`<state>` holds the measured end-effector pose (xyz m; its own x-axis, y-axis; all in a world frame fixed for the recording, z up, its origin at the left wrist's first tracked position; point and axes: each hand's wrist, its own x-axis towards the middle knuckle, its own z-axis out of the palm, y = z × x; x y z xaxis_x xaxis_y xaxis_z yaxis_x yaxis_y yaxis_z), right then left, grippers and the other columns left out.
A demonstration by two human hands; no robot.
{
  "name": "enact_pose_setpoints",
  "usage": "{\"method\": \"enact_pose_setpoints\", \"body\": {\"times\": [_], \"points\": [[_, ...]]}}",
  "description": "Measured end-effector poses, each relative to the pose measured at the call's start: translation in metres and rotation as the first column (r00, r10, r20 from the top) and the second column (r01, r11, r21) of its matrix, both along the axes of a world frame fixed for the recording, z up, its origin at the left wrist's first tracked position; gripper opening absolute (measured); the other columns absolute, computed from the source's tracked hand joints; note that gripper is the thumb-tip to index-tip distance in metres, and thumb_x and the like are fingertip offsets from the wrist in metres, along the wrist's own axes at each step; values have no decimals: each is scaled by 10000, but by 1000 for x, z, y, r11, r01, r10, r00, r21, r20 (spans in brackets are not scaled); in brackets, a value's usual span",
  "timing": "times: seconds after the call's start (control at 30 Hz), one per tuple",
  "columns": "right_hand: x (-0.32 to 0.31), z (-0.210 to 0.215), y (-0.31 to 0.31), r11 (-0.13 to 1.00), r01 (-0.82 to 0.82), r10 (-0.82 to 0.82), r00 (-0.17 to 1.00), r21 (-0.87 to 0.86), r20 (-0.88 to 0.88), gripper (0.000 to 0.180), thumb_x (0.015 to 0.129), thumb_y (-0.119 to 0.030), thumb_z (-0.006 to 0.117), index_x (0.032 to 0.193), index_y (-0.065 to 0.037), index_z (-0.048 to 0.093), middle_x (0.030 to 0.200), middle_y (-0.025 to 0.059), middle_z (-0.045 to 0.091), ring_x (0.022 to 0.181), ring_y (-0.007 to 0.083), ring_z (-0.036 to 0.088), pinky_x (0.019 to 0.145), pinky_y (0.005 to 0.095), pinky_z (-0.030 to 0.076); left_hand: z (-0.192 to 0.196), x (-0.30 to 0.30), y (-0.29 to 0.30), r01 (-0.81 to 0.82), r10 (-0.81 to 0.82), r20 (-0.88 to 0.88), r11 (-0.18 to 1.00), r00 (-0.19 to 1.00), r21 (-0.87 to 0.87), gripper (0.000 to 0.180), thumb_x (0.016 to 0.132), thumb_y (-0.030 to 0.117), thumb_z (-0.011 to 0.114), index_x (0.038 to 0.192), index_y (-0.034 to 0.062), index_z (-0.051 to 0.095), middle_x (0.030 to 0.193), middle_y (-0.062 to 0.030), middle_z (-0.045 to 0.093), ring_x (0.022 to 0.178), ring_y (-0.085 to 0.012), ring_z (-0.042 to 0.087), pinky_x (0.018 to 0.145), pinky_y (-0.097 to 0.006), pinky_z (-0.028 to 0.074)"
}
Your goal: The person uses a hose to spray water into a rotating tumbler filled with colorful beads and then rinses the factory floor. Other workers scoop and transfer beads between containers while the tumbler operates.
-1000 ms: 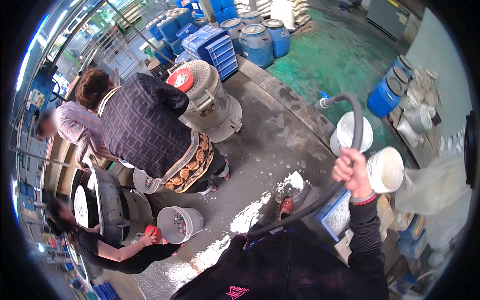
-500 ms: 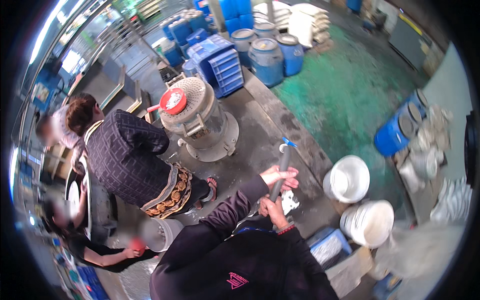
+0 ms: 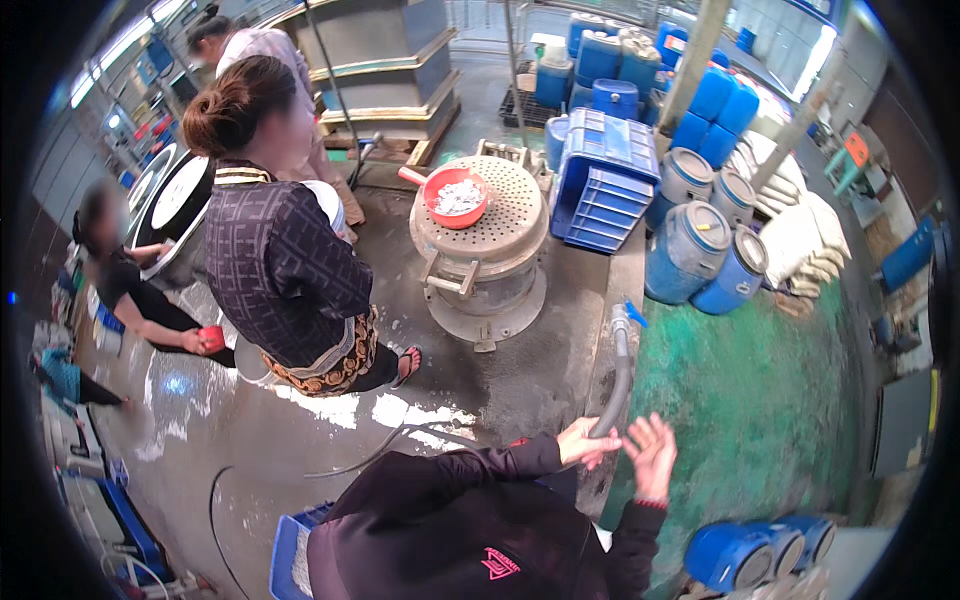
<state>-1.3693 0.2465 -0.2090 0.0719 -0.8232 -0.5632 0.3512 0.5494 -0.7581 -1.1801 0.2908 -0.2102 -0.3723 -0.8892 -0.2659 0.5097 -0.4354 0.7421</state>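
**Hose in hand on a wet floor**

Our left hand (image 3: 585, 442) closes around the grey hose (image 3: 620, 375), which runs far toward its tap (image 3: 622, 313); our right hand (image 3: 652, 455) hangs open just beside it, holding nothing. A one-handed grip could slip, and the wet floor (image 3: 400, 410) invites a fall.

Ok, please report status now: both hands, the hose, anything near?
Left hand grips grey hose. Right hand open beside it. Perforated metal drum ahead, apart.
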Motion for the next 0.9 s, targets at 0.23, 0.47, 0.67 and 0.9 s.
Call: {"method": "enact_pose_setpoints", "body": {"times": [0.23, 0.47, 0.67, 0.9], "points": [[67, -29, -262, 829, -477, 404, 871, 293, 279, 1055, 749, -739, 436, 1343, 91, 169, 1294, 276, 379, 1118, 413, 455, 909, 598, 362, -41, -37, -57, 39, 159, 648, 959, 745, -281, 300, 840, 354, 585, 958, 90, 509, 619, -102, 562, 539, -267, 581, 541, -388, 441], [130, -134, -382, 553, -454, 507, 849, 698, 151, 1051, 692, -823, 321, 1377, -33, 218, 1310, 250, 359, 1096, 449, 467, 888, 615, 344, -82, -95, -104, -136, 307, 869, 952, 388, -275, 251, 795, 291, 583, 967, 126, 503, 632, -149, 575, 644, -359, 593, 561, -472, 436], [153, -184, -336, 136, -654, 773, 539, 744, 333, 632, 727, -436, 564, 1099, 68, 479, 1040, 232, 571, 930, 390, 579, 812, 518, 464, -49, -182, -109, -548, 179, 906, 833, 385, 69, 348, 799, 409, 565, 1035, 153, 565, 689, -155, 618, 686, -359, 613, 625, -481, 467], [112, -212, -166, -529, -603, 726, 43, 597, 686, 425, 792, -258, 565, 1106, 17, 485, 1111, 273, 544, 1033, 424, 540, 923, 623, 367, -31, -304, -61, -768, 180, 782, 410, 596, 492, 509, 800, 645, 462, 1064, 244, 633, 832, -137, 660, 804, -359, 623, 756, -454, 476]]}}
